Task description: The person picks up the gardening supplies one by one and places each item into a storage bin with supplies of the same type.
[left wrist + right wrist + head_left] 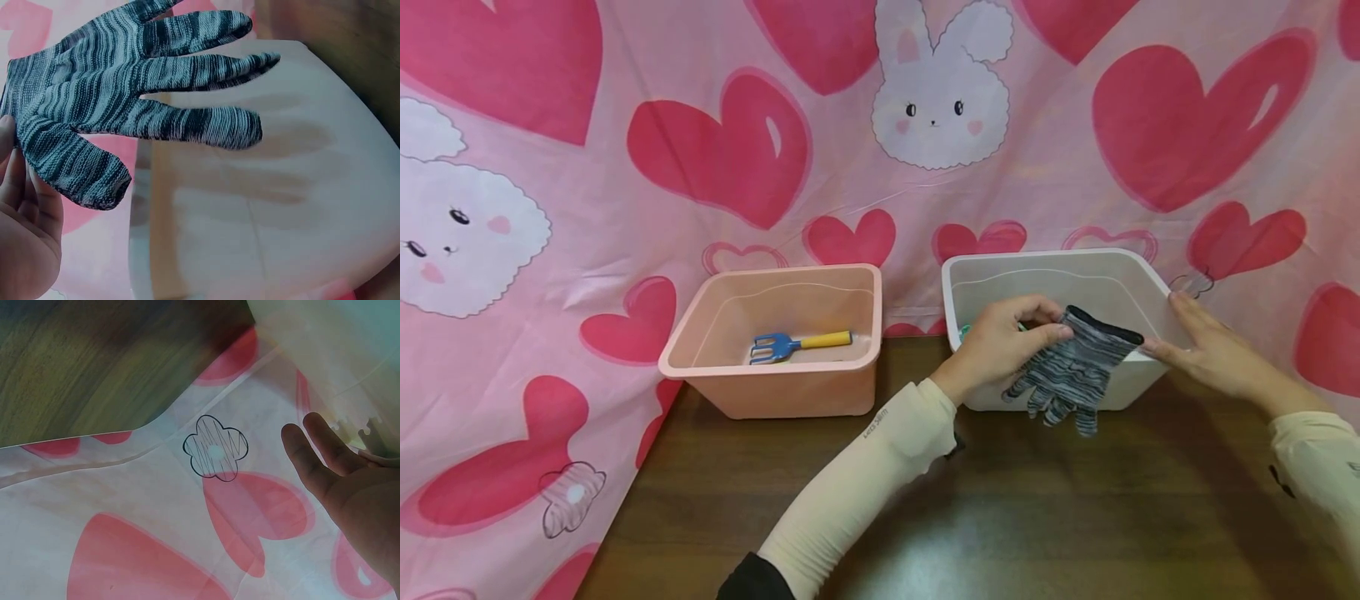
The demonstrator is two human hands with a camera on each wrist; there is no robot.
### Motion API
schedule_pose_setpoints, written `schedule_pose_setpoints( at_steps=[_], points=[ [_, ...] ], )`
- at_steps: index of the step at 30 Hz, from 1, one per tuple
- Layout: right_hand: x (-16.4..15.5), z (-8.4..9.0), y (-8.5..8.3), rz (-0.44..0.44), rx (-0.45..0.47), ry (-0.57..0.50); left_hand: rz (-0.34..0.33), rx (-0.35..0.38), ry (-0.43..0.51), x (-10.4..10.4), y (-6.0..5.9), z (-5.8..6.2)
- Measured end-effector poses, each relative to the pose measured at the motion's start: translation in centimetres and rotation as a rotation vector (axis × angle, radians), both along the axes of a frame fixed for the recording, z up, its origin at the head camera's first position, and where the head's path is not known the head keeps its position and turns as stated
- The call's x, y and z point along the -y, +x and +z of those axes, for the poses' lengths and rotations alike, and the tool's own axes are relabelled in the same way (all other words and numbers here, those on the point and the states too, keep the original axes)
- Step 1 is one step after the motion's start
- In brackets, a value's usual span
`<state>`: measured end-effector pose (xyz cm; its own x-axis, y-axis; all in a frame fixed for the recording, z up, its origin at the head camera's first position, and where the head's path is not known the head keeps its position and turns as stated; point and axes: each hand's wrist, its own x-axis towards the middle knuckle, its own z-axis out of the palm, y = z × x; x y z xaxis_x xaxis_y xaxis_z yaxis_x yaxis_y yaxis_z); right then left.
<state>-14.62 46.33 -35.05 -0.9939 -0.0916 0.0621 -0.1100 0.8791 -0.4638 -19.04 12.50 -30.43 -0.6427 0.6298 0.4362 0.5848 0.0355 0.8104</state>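
My left hand [1003,337] pinches a black-and-grey striped knit glove [1075,367] by its dark cuff. The glove hangs fingers-down over the front rim of the white bin [1127,392]. In the left wrist view, the glove [100,81] spreads across the upper left, with the left hand [28,231] at its cuff. My right hand [1221,354] is at the bin's right rim, thumb tip right at the cuff's corner. Two of the right hand's [356,481] fingers show extended beside the bin in the right wrist view.
Left of the white bin stands a pink bin [790,392], holding a blue garden hand fork [801,342] with a yellow handle. A small teal item [965,331] shows inside the white bin. Both bins are on a brown wooden table [1000,517], before a pink heart-and-rabbit cloth [842,183].
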Motion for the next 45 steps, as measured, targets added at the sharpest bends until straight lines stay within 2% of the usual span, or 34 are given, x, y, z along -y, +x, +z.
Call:
schedule_pose_setpoints(
  at_steps=[2, 11, 18, 23, 27, 32, 35, 39, 42, 45],
  points=[
    [0.0, 0.0, 0.0, -0.007, 0.011, 0.006, -0.005, -0.003, 0.029, -0.1, -0.2, 0.2],
    [0.0, 0.2, 0.0, -0.026, 0.055, 0.011, -0.013, 0.068, 0.114, -0.3, -1.0, 0.6],
    [-0.2, 0.0, -0.1, -0.013, 0.024, 0.008, -0.015, 0.08, 0.106, -0.4, -1.3, 0.7],
    [-0.2, 0.0, -0.2, -0.019, 0.033, 0.007, -0.005, 0.118, 0.083, -0.5, -1.9, 1.5],
    [-0.1, 0.1, -0.2, -0.032, 0.051, 0.01, -0.002, 0.156, 0.132, -0.6, -2.7, 2.2],
    [0.0, 0.2, -0.2, -0.04, 0.059, 0.008, 0.004, 0.255, 0.245, -1.0, -3.9, 2.8],
    [0.0, 0.3, -0.1, -0.039, 0.06, 0.002, 0.025, 0.31, 0.243, -1.4, -4.7, 3.2],
    [0.0, 0.3, -0.1, -0.032, 0.045, -0.005, 0.085, 0.372, 0.218, -2.1, -5.8, 3.5],
    [0.0, 0.2, -0.1, -0.028, 0.037, -0.003, 0.127, 0.4, 0.222, -2.6, -6.5, 3.5],
    [0.1, 0.2, -0.1, -0.028, 0.031, 0.001, 0.135, 0.421, 0.226, -3.2, -7.1, 3.5]
  ],
)
